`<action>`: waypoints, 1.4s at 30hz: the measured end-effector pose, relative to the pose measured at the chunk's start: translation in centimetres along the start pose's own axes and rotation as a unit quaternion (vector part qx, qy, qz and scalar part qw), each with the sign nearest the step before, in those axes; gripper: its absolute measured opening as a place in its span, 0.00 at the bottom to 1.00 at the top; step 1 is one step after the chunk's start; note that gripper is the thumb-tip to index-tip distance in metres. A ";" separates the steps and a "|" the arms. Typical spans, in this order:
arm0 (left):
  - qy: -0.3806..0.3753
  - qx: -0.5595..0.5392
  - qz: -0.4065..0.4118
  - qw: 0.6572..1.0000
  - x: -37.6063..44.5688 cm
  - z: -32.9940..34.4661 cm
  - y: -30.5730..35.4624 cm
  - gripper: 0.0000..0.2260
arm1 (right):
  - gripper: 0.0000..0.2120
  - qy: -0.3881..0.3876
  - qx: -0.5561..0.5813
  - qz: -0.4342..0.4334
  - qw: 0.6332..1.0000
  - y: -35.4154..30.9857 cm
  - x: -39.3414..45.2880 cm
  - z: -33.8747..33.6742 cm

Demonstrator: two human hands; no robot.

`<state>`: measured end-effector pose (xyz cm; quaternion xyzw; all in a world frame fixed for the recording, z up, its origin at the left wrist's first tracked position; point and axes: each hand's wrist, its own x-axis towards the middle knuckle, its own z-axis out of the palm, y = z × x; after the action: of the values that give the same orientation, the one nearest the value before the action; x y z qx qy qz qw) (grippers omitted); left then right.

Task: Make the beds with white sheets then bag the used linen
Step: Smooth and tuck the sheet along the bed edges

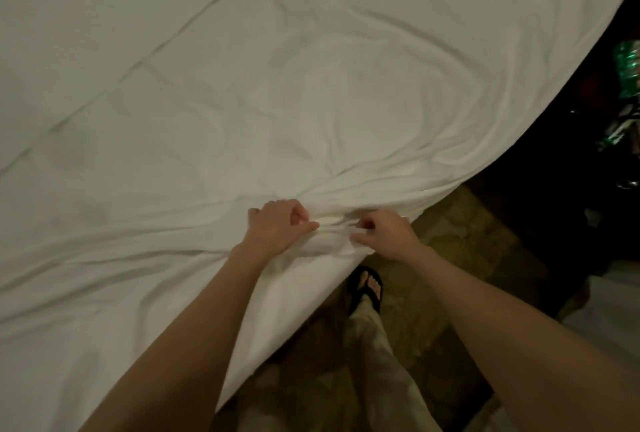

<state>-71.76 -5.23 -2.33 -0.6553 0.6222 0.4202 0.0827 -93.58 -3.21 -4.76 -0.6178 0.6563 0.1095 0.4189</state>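
White sheet (311, 102) covers the bed; the left hand (277, 227) and right hand (386, 234), close together, each pinch its bunched edge. Sheet-spreading step; next, likely pull taut and tuck.

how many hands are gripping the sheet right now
2. The left hand and the right hand pinch a bunched fold of the white sheet side by side at the bed's near edge.

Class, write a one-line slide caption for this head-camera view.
Both hands, left hand and right hand, pinch the white sheet at the bed's edge.
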 end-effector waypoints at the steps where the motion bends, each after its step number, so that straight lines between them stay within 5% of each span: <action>1: -0.018 0.015 0.011 1.000 0.1 0.4 0.2 0.11 | 0.09 -0.023 0.012 -0.022 0.999 0.6 0.2 -0.8; 5: -0.043 -0.023 0.029 0.998 0.2 0.9 1.1 0.20 | 0.14 -0.029 0.066 -0.111 0.991 0.8 1.3 -4.6; 16: 0.182 -0.149 0.017 0.972 4.8 -9.0 2.0 0.21 | 0.11 0.105 0.143 -0.188 0.966 -9.1 8.7 -15.2; 24: 0.273 -0.156 -0.007 0.949 10.3 -16.8 -0.9 0.23 | 0.13 0.111 0.044 -0.219 0.968 -18.3 17.1 -23.4; 32: 0.287 -0.146 -0.067 0.945 16.0 -21.2 -5.7 0.21 | 0.12 0.115 -0.044 -0.257 0.958 -24.9 26.7 -24.9; 42: 0.299 -0.071 -0.128 0.943 24.9 -26.4 -10.5 0.16 | 0.10 0.066 -0.279 -0.342 0.895 -32.2 38.2 -28.0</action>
<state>-53.79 -38.27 -6.22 -0.8292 0.4977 0.2335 -0.1005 -71.75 -55.98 -1.41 -0.9017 0.3727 0.0971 0.1964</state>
